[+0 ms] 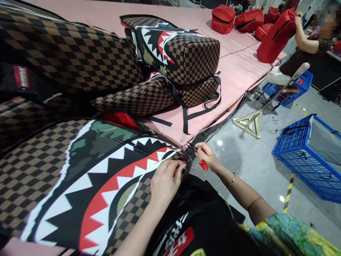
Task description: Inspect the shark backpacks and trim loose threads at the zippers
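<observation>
A large backpack point(112, 167) with a brown-and-black check, camouflage and a shark-mouth print lies in front of me. My left hand point(166, 179) rests on its near right end, with the fingertips pinched together at the edge. What lies between those fingertips is too small to make out. Just beyond that end, my right hand point(208, 156) is closed around small dark thread snips point(192, 146), their points toward the bag. A scrap of red material point(204, 164) hangs below the right hand.
More checked backpacks point(199, 60) are stacked on the pink-covered table point(237, 64). Black straps point(197, 114) hang near its edge. Farther along, a co-worker point(306, 46) handles a red bag point(275, 37). Blue crates point(298, 160) and a triangular metal stand point(250, 122) occupy the floor at right.
</observation>
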`<state>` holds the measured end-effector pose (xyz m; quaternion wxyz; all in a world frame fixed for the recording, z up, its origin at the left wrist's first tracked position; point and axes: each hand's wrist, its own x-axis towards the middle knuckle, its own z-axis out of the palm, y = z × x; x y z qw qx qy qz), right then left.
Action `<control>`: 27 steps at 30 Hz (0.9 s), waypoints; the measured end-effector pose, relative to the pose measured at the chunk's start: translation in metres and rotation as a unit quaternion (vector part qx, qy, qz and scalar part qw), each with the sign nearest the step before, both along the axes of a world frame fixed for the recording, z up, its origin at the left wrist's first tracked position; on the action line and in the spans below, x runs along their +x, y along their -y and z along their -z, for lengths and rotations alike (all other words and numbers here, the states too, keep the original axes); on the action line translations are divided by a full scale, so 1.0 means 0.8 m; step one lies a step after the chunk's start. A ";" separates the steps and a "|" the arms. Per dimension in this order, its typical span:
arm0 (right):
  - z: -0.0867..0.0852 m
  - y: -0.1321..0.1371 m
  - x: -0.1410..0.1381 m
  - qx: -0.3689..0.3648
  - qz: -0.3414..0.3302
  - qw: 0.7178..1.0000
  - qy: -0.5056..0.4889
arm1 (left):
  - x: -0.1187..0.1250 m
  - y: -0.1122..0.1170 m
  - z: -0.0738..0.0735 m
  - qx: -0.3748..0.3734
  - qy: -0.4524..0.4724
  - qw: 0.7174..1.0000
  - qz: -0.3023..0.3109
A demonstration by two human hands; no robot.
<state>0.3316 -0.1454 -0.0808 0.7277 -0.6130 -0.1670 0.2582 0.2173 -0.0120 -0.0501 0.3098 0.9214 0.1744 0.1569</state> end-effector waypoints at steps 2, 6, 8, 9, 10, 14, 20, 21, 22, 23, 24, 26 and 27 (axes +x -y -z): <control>0.008 0.010 0.001 -0.060 -0.010 0.992 0.109 | 0.004 -0.005 -0.003 -0.080 -0.009 0.996 -0.049; 0.017 0.026 0.005 -0.119 -0.093 0.943 0.297 | 0.000 -0.017 -0.002 -0.237 -0.052 0.964 -0.109; 0.014 0.027 0.008 -0.116 -0.143 0.918 0.353 | -0.002 -0.020 0.000 -0.274 -0.058 0.954 -0.108; 0.012 0.026 0.010 -0.116 -0.158 0.908 0.370 | -0.003 -0.020 0.002 -0.280 -0.056 0.952 -0.107; 0.009 0.024 0.013 -0.121 -0.169 0.900 0.384 | -0.003 -0.020 0.003 -0.281 -0.054 0.953 -0.104; 0.000 0.013 0.024 -0.147 -0.210 0.864 0.433 | -0.001 -0.016 0.003 -0.261 -0.046 0.960 -0.089; 0.006 0.010 0.041 -0.092 -0.210 0.879 0.417 | -0.024 -0.026 -0.011 -0.345 -0.017 0.933 -0.105; 0.007 0.010 0.045 -0.078 -0.205 0.885 0.410 | -0.032 -0.031 -0.012 -0.347 -0.014 0.929 -0.131; 0.009 0.010 0.049 -0.064 -0.206 0.888 0.407 | -0.041 -0.037 -0.013 -0.330 -0.013 0.929 -0.168; 0.010 0.010 0.053 -0.049 -0.212 0.886 0.409 | -0.050 -0.043 -0.013 -0.289 -0.018 0.935 -0.206; 0.010 0.009 0.057 -0.034 -0.223 0.882 0.414 | -0.059 -0.049 -0.012 -0.227 -0.023 0.944 -0.237; 0.010 0.006 0.065 -0.015 -0.248 0.871 0.425 | -0.074 -0.056 -0.011 -0.083 -0.034 0.963 -0.255; 0.009 0.003 0.068 -0.015 -0.261 0.866 0.427 | -0.079 -0.057 -0.011 -0.030 -0.038 0.971 -0.235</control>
